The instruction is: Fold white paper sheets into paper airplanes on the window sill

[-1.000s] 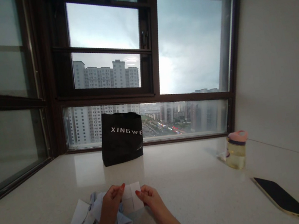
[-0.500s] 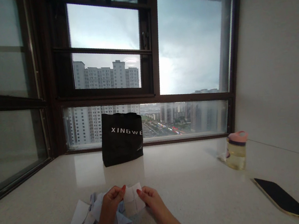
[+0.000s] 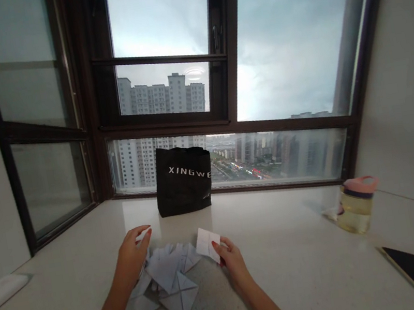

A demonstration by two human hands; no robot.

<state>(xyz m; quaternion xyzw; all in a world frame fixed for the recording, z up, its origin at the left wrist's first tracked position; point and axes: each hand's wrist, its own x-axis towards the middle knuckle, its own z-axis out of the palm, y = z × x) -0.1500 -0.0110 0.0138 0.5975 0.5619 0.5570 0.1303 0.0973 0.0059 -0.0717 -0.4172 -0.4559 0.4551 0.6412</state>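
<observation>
Paper square (image 3: 205, 240): pinched in the right hand (image 3: 232, 260), just right of the paper pile (image 3: 165, 270)
Left hand (image 3: 131, 252): beside the pile, can't tell if it's holding anything
Square tip: light edge grip, or it'll probably crumple imo

The left hand (image 3: 129, 254) is no longer gripping the small folded paper (image 3: 204, 241) but is hovering apart from it, toward 9 o'clock, while the right hand (image 3: 235, 261) alone is now holding the paper, tilting it toward 2 o'clock of the paper pile (image 3: 166, 269). The left forearm is covering less of that pile. The view is swinging round, bringing in a white object (image 3: 4, 293) at 8 o'clock and losing a dark item at 4 o'clock.
</observation>
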